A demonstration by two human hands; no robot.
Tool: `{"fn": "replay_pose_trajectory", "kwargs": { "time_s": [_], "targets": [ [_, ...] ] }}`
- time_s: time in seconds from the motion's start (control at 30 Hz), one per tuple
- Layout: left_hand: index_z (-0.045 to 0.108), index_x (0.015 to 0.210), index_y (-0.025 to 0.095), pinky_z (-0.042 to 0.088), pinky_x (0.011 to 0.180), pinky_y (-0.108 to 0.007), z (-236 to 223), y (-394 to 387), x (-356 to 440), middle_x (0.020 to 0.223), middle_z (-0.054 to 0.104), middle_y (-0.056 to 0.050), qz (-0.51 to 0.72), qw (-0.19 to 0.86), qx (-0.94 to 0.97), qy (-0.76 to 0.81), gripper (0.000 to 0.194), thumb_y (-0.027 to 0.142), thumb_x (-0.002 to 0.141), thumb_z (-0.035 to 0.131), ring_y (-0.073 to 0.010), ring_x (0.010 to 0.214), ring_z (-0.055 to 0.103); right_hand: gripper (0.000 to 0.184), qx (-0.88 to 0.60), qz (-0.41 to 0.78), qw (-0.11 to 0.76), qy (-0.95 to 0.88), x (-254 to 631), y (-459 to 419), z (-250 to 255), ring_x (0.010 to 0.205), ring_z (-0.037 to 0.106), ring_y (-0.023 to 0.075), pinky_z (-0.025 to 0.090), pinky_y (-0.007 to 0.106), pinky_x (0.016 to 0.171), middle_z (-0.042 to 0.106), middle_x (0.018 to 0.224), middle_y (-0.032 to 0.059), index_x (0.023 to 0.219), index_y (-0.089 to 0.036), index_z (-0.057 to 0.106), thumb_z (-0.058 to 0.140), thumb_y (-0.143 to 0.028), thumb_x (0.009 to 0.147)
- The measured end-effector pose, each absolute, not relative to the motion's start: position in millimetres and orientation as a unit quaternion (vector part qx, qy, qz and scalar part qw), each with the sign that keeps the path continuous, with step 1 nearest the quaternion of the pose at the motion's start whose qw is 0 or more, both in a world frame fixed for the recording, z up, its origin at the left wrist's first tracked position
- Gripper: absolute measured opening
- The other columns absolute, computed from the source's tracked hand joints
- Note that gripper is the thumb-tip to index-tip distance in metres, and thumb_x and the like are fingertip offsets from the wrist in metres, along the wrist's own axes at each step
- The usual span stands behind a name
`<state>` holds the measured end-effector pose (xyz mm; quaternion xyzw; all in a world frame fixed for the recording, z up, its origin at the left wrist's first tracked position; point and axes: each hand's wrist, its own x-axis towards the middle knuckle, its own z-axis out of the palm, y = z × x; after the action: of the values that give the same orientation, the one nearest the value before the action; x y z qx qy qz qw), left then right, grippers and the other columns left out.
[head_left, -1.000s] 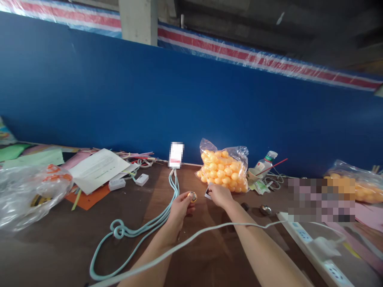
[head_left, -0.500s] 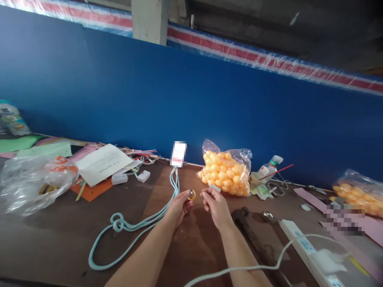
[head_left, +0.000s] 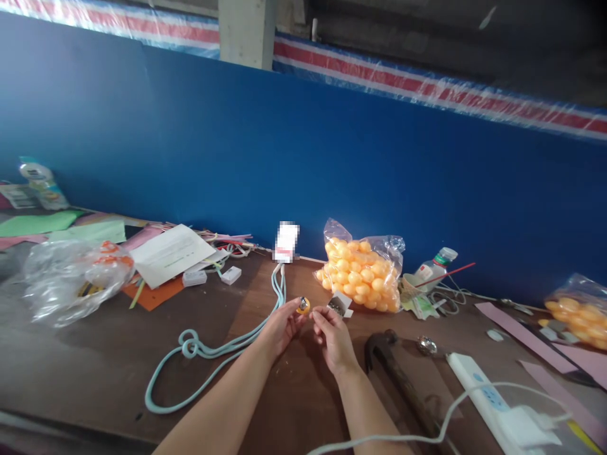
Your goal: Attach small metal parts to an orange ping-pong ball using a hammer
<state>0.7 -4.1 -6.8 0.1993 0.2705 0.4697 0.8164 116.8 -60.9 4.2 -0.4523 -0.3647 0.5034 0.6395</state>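
Observation:
My left hand (head_left: 281, 330) is closed on a small orange ball (head_left: 304, 306), gripped between thumb and fingers. A shiny dark metallic piece shows on the ball's upper face. Just right of it, my right hand (head_left: 332, 335) is pinched, its fingertips close to the ball; whatever lies between them is too small to make out. Right behind the right fingers rests a small open white box (head_left: 339, 304) with dark bits inside. Behind that stands a clear plastic bag of orange balls (head_left: 360, 272).
A claw hammer (head_left: 398, 373) lies right of my right forearm, near a shiny metal object (head_left: 427, 345) and a white power strip (head_left: 488, 398) with a cable. Left are a looped light-blue cord (head_left: 190, 346), papers (head_left: 173, 253) and a crumpled clear bag (head_left: 61, 278). A blue partition (head_left: 284, 145) rises behind.
My right hand has drawn back from the small white box and come closer to the ball in my left hand. The view has shifted, bringing the hammer fully into sight.

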Motion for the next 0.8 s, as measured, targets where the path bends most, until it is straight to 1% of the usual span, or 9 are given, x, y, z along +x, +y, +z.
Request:
{"fn": "replay_pose_trajectory", "kwargs": {
  "time_s": [0.23,0.47,0.67,0.8],
  "targets": [
    [0.064,0.082,0.006,0.053,0.061,-0.017,-7.9,-5.3,-0.9,0.081,0.067,-0.010,0.451,0.823,0.212,0.271,0.018,0.023,0.076,0.065,-0.0097,0.064,0.063,0.023,-0.446,0.524,0.642,-0.340,116.4,-60.3,0.8,0.048,0.038,0.0046,0.026,0.017,0.040,0.060,0.075,-0.0015,0.078,-0.017,0.061,0.071,-0.035,0.067],
    [0.062,0.082,0.007,0.053,0.063,-0.018,-7.5,-6.6,-0.4,0.082,0.068,-0.010,0.449,0.821,0.233,0.267,0.017,0.024,0.077,0.065,-0.0109,0.067,0.064,0.019,-0.427,0.548,0.644,-0.320,120.3,-56.5,-8.0,0.047,0.037,0.0034,0.023,0.016,0.039,0.061,0.073,-0.0024,0.078,-0.019,0.064,0.073,-0.032,0.066],
    [0.063,0.080,0.007,0.053,0.061,-0.018,-5.3,-9.5,-1.2,0.075,0.067,-0.009,0.436,0.819,0.249,0.276,0.019,0.025,0.075,0.066,-0.0104,0.062,0.062,0.021,-0.424,0.564,0.645,-0.292,120.7,-55.5,-10.1,0.045,0.036,0.0030,0.022,0.016,0.039,0.061,0.071,-0.0030,0.078,-0.020,0.065,0.075,-0.031,0.064],
    [0.063,0.080,0.007,0.053,0.060,-0.019,-6.8,-9.8,-1.2,0.074,0.067,-0.009,0.431,0.817,0.260,0.280,0.020,0.026,0.075,0.066,-0.0101,0.060,0.062,0.021,-0.415,0.573,0.647,-0.283,119.9,-56.0,-7.5,0.045,0.034,0.0024,0.022,0.015,0.038,0.060,0.069,-0.0034,0.077,-0.019,0.066,0.076,-0.030,0.063]
  ]
}}
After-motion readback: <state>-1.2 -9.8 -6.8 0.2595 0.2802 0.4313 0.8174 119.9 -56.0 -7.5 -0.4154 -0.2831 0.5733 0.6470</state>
